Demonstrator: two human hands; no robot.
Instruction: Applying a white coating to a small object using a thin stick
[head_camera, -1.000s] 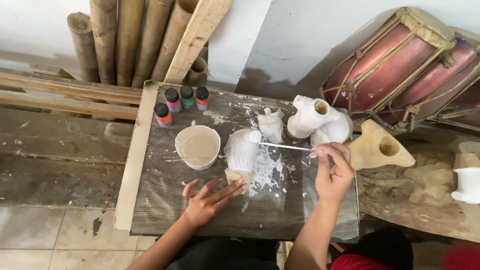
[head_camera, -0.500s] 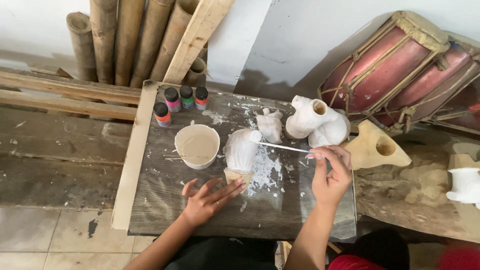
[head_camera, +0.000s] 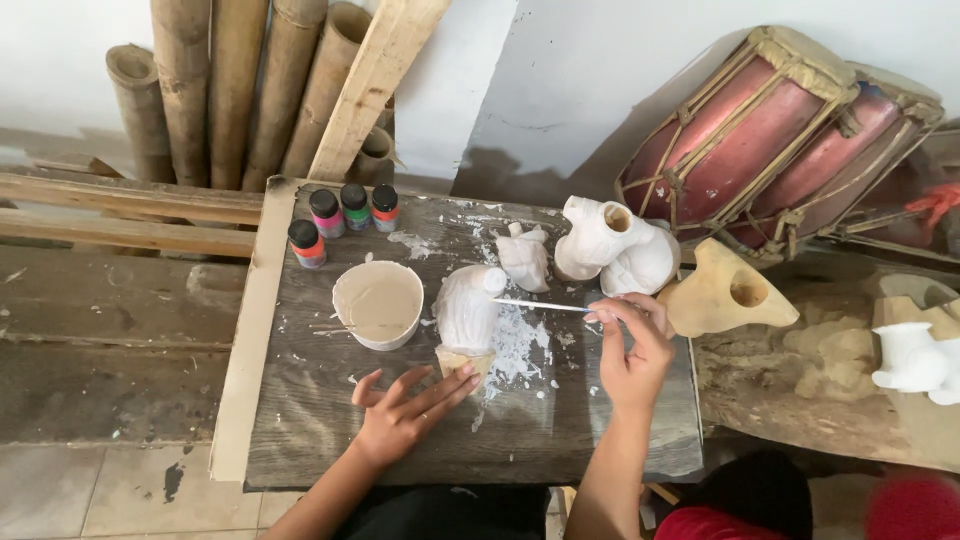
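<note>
- Our left hand (head_camera: 400, 415): open, fingers spread flat on desk (head_camera: 300, 420), fingertips touching unpainted base of small figurine (head_camera: 467, 312).
- Our right hand (head_camera: 632, 350): pinched shut on thin brush (head_camera: 545, 304), tip at figurine's top.
- Figurine mid-desk, mostly white, white splatter beside it.
- Bowl (head_camera: 378, 303) w/ beige paint just left of figurine.
- 4 paint bottles (head_camera: 345, 212) at desk's back left.
- Other white figures (head_camera: 612, 245) at back right.

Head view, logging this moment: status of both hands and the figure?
Left hand flat, fingers touching the white figure at its base. Right hand pinches thin brush, tip at the figure. Paint bowl beside it.
</note>
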